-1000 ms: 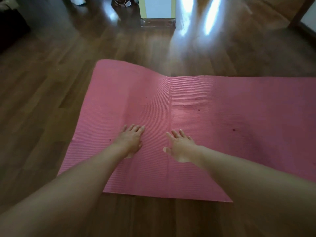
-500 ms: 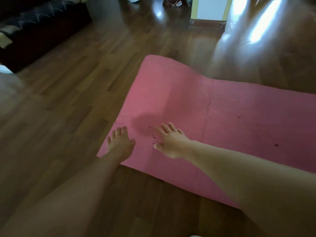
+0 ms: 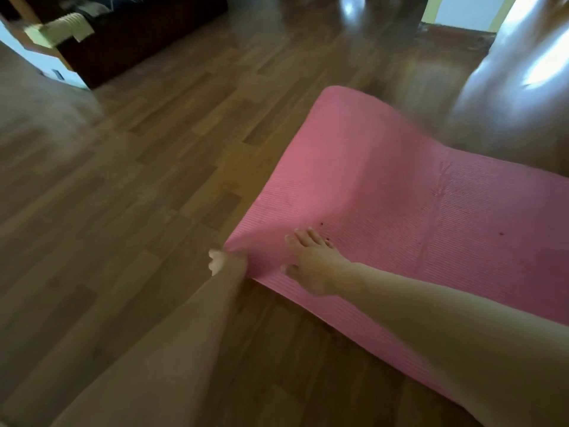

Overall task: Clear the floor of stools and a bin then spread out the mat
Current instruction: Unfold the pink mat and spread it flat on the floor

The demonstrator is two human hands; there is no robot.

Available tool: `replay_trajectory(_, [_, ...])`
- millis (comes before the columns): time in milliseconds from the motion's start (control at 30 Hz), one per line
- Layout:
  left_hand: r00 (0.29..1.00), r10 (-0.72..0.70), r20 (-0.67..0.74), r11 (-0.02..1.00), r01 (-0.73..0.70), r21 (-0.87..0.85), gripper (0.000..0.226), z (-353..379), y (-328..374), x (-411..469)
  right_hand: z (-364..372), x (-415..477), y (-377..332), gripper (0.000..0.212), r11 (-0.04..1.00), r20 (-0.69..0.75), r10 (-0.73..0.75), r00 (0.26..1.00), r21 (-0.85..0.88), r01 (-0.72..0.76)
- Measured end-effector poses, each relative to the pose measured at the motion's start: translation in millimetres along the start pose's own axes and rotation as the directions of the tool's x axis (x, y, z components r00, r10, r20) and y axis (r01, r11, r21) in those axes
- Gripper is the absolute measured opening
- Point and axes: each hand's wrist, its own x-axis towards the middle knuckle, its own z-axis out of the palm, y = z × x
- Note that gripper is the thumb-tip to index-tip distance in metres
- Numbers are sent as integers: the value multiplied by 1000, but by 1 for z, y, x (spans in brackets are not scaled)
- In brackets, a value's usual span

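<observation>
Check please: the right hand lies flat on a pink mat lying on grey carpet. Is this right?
No: the pink mat under the flat right hand lies on a wooden plank floor, not carpet, as the head view shows.

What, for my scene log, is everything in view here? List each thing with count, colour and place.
mat: one, pink, ribbed, lying on the floor at right; its far end rises in a hump
floor: one, brown wood planks, across the whole view, with bright glare at upper right
dark furniture: one, near black, top left
pale cloth: one, cream, on the furniture's left end; blurred
pale panel: one, whitish with yellow-green edges, top right
right hand: one, flat on the mat near its near edge, fingers straight
left hand: one, at the mat's near left corner; blurred, grip unclear
</observation>
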Motion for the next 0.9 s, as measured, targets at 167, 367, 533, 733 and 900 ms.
replay_trajectory(167, [995, -102, 3, 961, 100, -257, 62, -3, -5, 8, -1, -2, 5, 66, 1000, 7, 17, 1000, 21, -17])
replay_trajectory(367, [941, 4, -337, 929, -128, -348, 50, -4, 27, -32, -23, -7, 13, 66, 999, -65, 35, 997, 41, -33])
replay_trajectory(533, [802, 573, -168, 773, -597, -214, 27, -20, 28, -64, -46, -2, 3, 65, 993, -231, 12, 973, 117, 15])
replay_trajectory(733, [453, 882, 127, 465, -881, -87, 32, -7, 23, -118, -81, 0, -6, 62, 978, -317, 64, 946, 211, 5])
replay_trajectory(900, [58, 933, 355, 56, -998, 16, 20, 9, 6, -152, -99, -9, 8, 59, 928, -282, 154, 947, 369, -41])
